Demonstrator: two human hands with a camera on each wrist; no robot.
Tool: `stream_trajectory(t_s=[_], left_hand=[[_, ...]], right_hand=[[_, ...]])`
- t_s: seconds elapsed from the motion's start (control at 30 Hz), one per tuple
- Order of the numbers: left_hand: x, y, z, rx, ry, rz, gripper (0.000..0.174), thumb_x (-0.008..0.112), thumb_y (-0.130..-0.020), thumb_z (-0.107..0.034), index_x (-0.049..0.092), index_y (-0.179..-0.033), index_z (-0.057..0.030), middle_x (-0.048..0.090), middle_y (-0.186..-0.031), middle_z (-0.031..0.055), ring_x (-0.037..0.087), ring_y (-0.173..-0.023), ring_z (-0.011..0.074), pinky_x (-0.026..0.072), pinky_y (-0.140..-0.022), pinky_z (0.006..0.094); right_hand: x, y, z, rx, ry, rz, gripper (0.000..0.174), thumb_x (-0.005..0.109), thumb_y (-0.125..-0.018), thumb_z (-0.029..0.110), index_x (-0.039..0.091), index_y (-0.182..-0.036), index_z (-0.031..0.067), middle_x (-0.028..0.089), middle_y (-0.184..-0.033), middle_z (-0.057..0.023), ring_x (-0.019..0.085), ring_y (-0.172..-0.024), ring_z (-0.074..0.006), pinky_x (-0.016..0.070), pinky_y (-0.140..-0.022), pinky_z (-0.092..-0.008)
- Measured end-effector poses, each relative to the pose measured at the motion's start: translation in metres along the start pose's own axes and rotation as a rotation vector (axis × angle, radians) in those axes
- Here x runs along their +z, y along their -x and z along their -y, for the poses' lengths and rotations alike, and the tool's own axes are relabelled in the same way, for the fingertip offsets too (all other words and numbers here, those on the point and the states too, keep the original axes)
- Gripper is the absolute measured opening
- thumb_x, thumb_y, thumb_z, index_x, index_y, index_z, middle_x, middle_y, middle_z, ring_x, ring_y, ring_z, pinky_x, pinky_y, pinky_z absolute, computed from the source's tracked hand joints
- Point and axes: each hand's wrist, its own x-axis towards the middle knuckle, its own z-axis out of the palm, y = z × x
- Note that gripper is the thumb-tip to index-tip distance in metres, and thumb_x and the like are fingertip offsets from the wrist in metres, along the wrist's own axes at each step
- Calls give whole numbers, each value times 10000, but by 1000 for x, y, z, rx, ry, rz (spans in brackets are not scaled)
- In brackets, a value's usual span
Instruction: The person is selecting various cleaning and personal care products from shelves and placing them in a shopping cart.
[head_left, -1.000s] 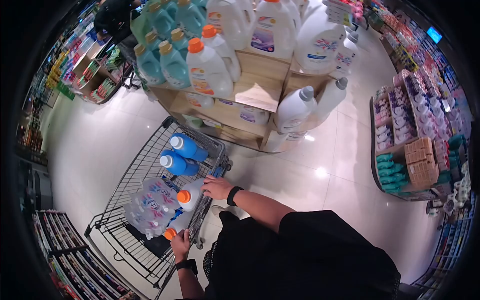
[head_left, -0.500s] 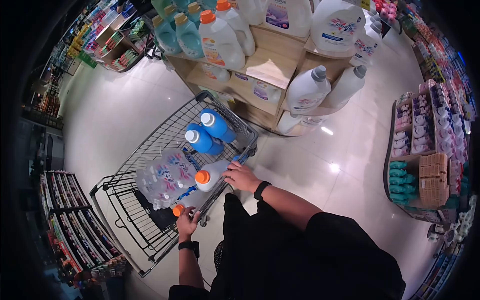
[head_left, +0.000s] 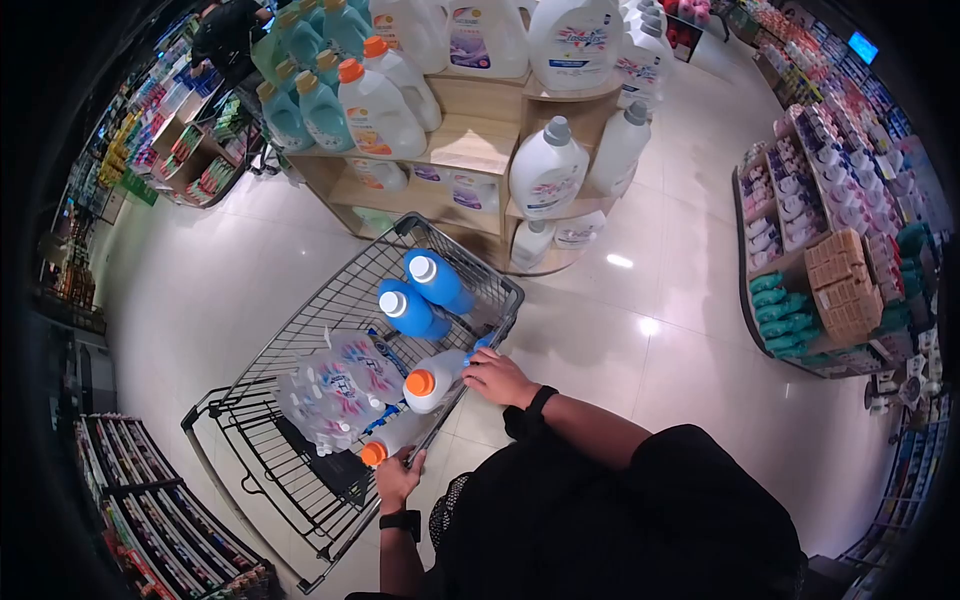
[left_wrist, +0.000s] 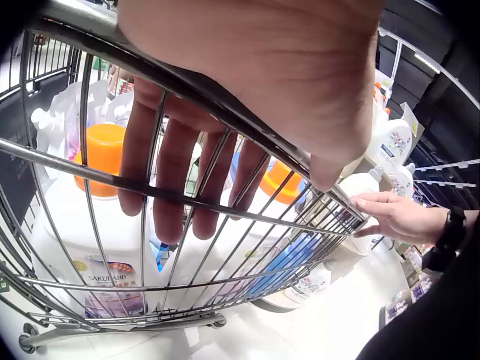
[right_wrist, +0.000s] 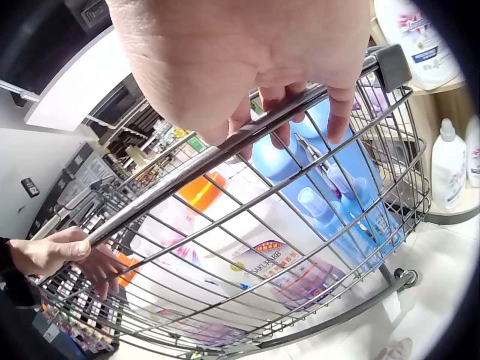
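A metal shopping cart point(head_left: 262, 352) holds two blue bottles point(head_left: 441, 282) with white caps, two white bottles with orange caps point(head_left: 420, 382) and clear-wrapped packs point(head_left: 338, 385). My left hand point(head_left: 398, 484) grips the cart's side rim beside the lower orange-capped bottle; in the left wrist view its fingers point(left_wrist: 174, 161) hang over the rail inside the wires. Farther along the same rim, my right hand point(head_left: 496, 378) holds on near the other orange-capped bottle. The right wrist view shows the fingers of that hand point(right_wrist: 289, 112) curled over the rail point(right_wrist: 180, 161).
A wooden shelf point(head_left: 470, 140) of large detergent bottles stands just beyond the cart's far end. Another stocked display point(head_left: 800, 230) is at right, a rack point(head_left: 165, 510) at lower left. A person in black point(head_left: 228, 42) stands at upper left. Glossy floor point(head_left: 640, 290) lies between the displays.
The cart and both hands have shifted rightward in the head view over the last second, and its far end now overlaps the wooden shelf's base. Both hands stay on the rim.
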Motion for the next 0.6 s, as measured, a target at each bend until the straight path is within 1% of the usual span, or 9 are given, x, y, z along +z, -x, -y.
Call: stream_trajectory(t_s=[0.07,0.17,0.2,0.3,0.37,0.43,0.5,0.57,0.6], left_hand=[[1,13,-11,34,-17,-20,486,572,-859,-556,710,-1076,-143,716,-835,139,689,-789,323,536,-712,415],[-7,35,-28,39,-40,16,497,550,-870,-566,710,-1066,-138,709,-809,146,686,-784,331,535,-711,421],[-7,38,-30,69,-57,22,508,530,-881,-571,709,-1058,-130,702,-787,151,683,-776,337,533,-708,425],[-11,61,-36,124,-81,11,512,525,-885,-570,709,-1057,-124,700,-779,153,682,-771,340,532,-706,425],[-14,75,-42,164,-89,23,503,523,-894,-559,709,-1051,-119,698,-772,156,681,-770,344,531,-705,423],[-19,86,-46,178,-91,49,492,529,-898,-542,708,-1042,-107,696,-767,162,680,-772,347,529,-705,427],[-20,101,-52,228,-72,34,475,539,-903,-520,706,-1028,-93,692,-759,170,679,-763,355,528,-699,438],[-22,115,-58,232,-74,62,468,543,-906,-509,705,-1016,-84,689,-751,177,678,-750,362,528,-691,442],[-19,120,-56,270,-52,50,450,554,-905,-499,706,-1013,-90,686,-742,179,675,-735,369,528,-678,446]], right_hand=[[-19,13,12,154,-59,137,183,601,-896,259,662,-985,112,603,-1057,-66,495,-1157,-293,475,-874,-425],[-34,35,20,177,-56,151,182,599,-889,237,653,-997,102,591,-1051,-66,497,-1139,-286,483,-862,-416],[-37,43,21,127,-8,97,186,601,-877,214,637,-1022,104,579,-1037,-68,499,-1122,-280,486,-855,-407],[-46,70,32,141,-3,67,185,625,-850,223,651,-1004,123,593,-1034,-36,511,-1115,-244,489,-842,-409],[-48,87,38,182,-8,69,207,637,-840,234,645,-1015,125,594,-1039,-37,510,-1124,-250,483,-861,-415],[-48,104,47,125,89,-94,211,637,-838,246,642,-1012,126,594,-1029,-33,514,-1111,-249,489,-847,-409],[-62,117,59,137,134,-130,200,636,-839,261,639,-987,126,588,-1001,-26,517,-1087,-244,500,-812,-393],[-78,130,75,301,18,71,205,615,-876,264,619,-1020,118,583,-1132,-69,483,-1198,-287,485,-877,-405],[-78,138,78,302,23,55,208,619,-874,268,616,-1020,120,583,-1127,-68,486,-1198,-290,497,-849,-402]])
